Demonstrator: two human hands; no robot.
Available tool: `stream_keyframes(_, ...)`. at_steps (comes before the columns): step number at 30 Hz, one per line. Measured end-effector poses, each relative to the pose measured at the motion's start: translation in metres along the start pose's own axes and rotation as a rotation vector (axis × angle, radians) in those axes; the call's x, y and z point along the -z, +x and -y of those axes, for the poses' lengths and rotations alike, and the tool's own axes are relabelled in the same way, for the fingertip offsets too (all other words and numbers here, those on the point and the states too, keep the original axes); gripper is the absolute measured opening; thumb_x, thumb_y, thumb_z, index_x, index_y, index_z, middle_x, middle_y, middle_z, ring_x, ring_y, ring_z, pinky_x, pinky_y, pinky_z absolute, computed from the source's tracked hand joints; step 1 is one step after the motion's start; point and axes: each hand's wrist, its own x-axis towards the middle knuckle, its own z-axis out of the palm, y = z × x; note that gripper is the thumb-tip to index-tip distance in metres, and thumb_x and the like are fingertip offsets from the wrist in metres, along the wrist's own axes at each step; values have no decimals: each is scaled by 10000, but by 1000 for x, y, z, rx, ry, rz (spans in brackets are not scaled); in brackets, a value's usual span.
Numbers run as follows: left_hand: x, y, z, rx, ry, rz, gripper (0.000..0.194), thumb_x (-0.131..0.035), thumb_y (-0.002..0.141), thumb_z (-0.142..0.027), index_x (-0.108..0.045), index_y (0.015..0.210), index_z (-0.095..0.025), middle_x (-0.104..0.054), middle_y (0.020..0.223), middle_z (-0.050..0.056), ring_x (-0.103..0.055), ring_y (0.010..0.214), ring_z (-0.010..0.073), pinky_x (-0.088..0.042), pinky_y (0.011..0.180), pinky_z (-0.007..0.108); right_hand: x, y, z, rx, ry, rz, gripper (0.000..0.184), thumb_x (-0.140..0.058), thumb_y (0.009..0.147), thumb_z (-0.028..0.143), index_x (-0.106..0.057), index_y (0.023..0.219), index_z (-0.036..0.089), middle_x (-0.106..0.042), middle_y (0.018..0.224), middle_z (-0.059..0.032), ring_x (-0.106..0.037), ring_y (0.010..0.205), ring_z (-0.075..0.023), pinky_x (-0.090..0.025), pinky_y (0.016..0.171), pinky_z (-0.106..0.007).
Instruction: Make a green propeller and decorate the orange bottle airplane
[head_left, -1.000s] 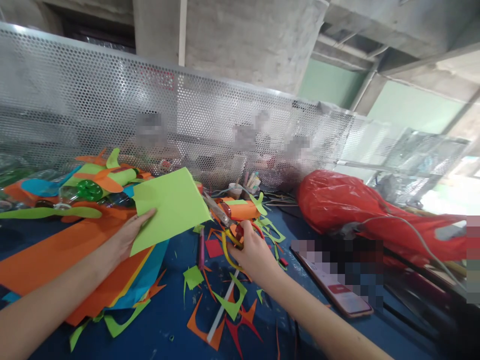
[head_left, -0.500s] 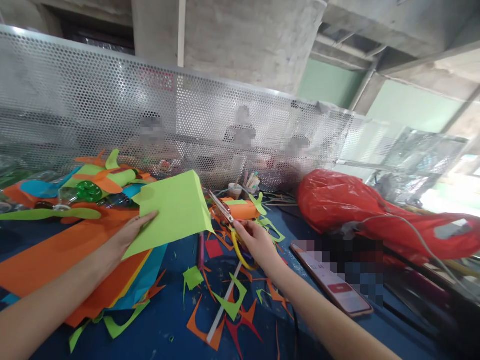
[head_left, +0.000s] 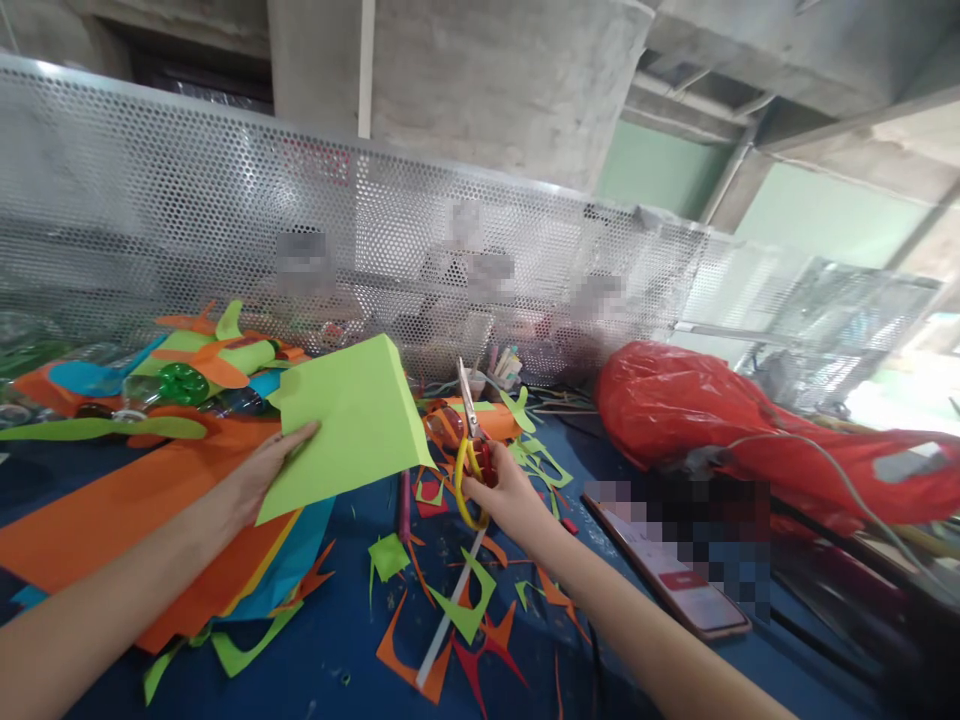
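My left hand (head_left: 274,465) is closed on the left edge of a lime-green sheet of paper (head_left: 349,420), held up over the table with a fold along its right side. To its right, my right hand (head_left: 506,490) grips a pair of yellow-handled scissors (head_left: 471,445), blades pointing up and looking closed, apart from the paper. Behind the scissors lies an orange paper-wrapped bottle (head_left: 487,420) with green fins. Stacked orange sheets (head_left: 135,500) and blue sheets (head_left: 289,555) lie beneath my left forearm.
Paper scraps (head_left: 472,595) litter the blue table (head_left: 330,650). Decorated bottles (head_left: 187,375) are piled at left. A phone (head_left: 675,570) and a red plastic bag (head_left: 675,410) lie at right. A perforated metal screen (head_left: 180,190) stands behind, with people beyond it.
The scissors have turned from slanting left to nearly upright, and my right hand's hold on the handles has shifted. The green paper has barely moved.
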Motion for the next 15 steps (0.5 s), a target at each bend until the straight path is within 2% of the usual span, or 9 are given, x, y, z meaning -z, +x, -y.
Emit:
stream_keyframes(2,0,0,2,-22,-40,3,307,-631,896,-294,-602,1172,-164,-692,1054,83,-690,848,208,-583,764,389,-4,-4,5,-82,242,79,397,-753,641,342,-470,877,193,-478,693,67,-432,547,-78,-376,519,-224)
stream_keyframes(5,-1,1,2,-80,-90,-12,348,-696,840,-274,-618,1170,-196,-740,1008,64,-719,832,210,-602,770,339,-8,-12,15,-221,549,176,469,-756,658,513,-415,771,212,-354,557,115,-265,430,-33,-221,413,-174)
stream_keyframes(8,-1,1,1,-109,-101,-12,360,-707,829,-300,-623,1172,-232,-738,1082,40,-714,922,205,-599,796,307,-7,-18,26,-351,731,273,502,-672,697,636,-400,732,215,-402,532,98,-251,385,-26,-189,375,-165)
stream_keyframes(9,-2,0,1,-111,-94,-5,362,-713,823,-310,-628,1167,-236,-732,1106,37,-708,950,209,-597,803,304,-6,-20,29,-378,750,292,502,-644,712,657,-408,721,213,-432,539,85,-273,378,-28,-212,366,-166)
stream_keyframes(11,-3,-3,1,-102,-65,19,378,-744,791,-325,-647,1143,-227,-728,1120,46,-705,968,224,-597,805,309,-5,-22,33,-373,730,281,477,-654,723,638,-453,718,206,-509,591,54,-402,412,-49,-343,393,-183)
stream_keyframes(13,-4,-5,2,-80,-20,59,390,-775,753,-342,-671,1104,-207,-740,1086,67,-716,931,244,-602,788,323,-6,-24,34,-314,678,244,421,-736,695,553,-521,763,198,-594,721,18,-575,572,-96,-494,545,-228)
stream_keyframes(15,-6,-8,4,-54,33,110,381,-792,728,-363,-699,1054,-188,-756,1020,90,-731,862,262,-607,756,337,-9,-25,32,-264,659,200,406,-803,655,465,-548,827,199,-622,838,-1,-642,741,-133,-536,705,-269)
